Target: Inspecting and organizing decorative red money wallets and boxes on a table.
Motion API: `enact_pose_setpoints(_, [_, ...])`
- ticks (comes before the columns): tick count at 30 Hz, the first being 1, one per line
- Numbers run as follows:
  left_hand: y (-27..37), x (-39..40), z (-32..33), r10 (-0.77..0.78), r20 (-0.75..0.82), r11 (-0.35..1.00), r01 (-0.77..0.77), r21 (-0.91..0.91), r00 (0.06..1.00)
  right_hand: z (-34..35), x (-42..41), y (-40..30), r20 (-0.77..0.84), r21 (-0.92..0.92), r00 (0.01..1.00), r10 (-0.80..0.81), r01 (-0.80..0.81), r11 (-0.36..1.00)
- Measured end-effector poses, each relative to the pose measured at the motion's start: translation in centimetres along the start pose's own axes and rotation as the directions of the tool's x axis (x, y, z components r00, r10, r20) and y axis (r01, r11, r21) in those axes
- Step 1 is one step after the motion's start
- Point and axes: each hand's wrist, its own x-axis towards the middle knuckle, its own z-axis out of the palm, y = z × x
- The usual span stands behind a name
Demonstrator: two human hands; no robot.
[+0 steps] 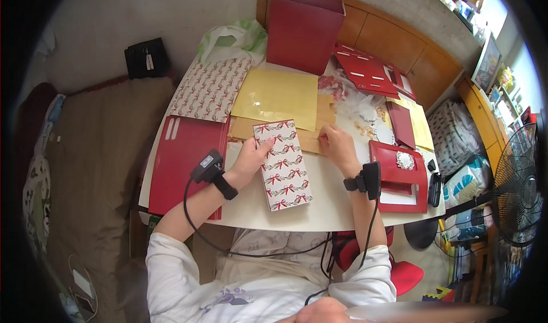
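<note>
My left hand [250, 160] grips a slim white box [287, 175] printed with garlands and red bows, thumb on its top face. The box leans slightly over the front of the white table [244, 213]. At the right end of a tan cardboard strip [308, 145], my right hand [340, 147] has its fingers curled together; whether anything is pinched between them is hidden. Behind the box lies a yellow sheet [276, 96] with a shiny surface. A stack of large red card sheets [184, 168] is left of my left hand, partly under a garland-patterned sheet [212, 91].
A tall red box [304, 31] stands at the back beside a plastic bag [235, 38]. Flat red cut card pieces [364, 70], crumpled clear plastic [353, 109] and a red windowed box piece [398, 177] lie on the right. A fan [518, 186] stands off the table's right side.
</note>
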Motion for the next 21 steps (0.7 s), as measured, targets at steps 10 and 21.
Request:
enact_pose_setpoints(10, [0.1,-0.1,0.1,0.020,0.001,0.998,-0.020,-0.062,1.000,-0.2,-0.5,0.1,-0.028,0.039,0.999,0.031,-0.030,0.999])
enact_pose_setpoints(21, [0.9,-0.5,0.5,0.061,0.002,0.995,-0.060,-0.082,0.998,-1.4,0.0,-1.9,-0.150,0.259,0.982,0.112,-0.070,0.963])
